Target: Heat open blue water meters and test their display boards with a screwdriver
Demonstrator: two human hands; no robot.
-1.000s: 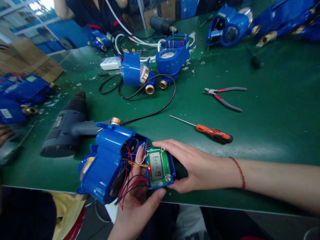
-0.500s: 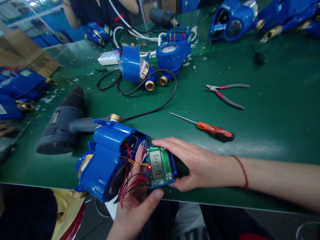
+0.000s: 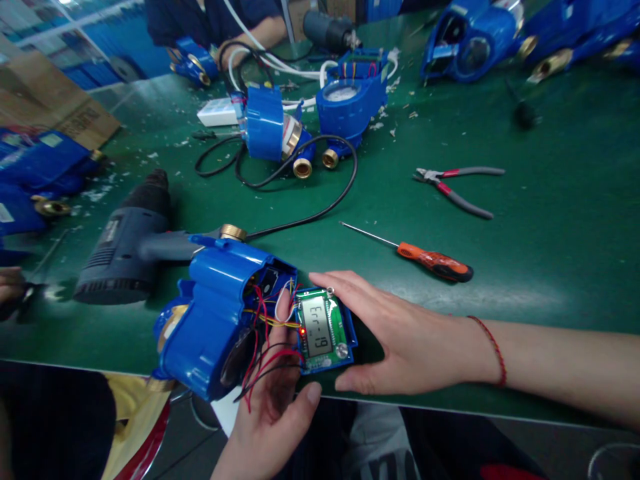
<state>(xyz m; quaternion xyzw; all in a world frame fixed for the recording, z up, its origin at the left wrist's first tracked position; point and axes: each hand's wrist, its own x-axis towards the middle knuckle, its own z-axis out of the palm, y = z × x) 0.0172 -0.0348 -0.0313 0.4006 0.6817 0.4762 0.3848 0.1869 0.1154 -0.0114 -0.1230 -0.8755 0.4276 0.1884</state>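
Note:
A green circuit board in a blue casing sits between my hands. Its small screen reads "Err-19" and a red light glows beside it. My left hand holds the board from below and its left side, fingers partly under the wires, thumb apart from it. My right hand curves round the right side, with the index finger along the top corner and the thumb just below the lower edge. Red, black and yellow wires run from the board into an opened blue water meter lying on its side.
An orange-handled screwdriver and cutting pliers lie on the green table. A grey heat gun rests at left. More blue meters stand farther back among cables. A co-worker's arm reaches in at the back.
My right thumb has slid down off the casing's lower corner. The co-worker's arms at the back have come lower, towards a blue meter. The board still shows the same reading.

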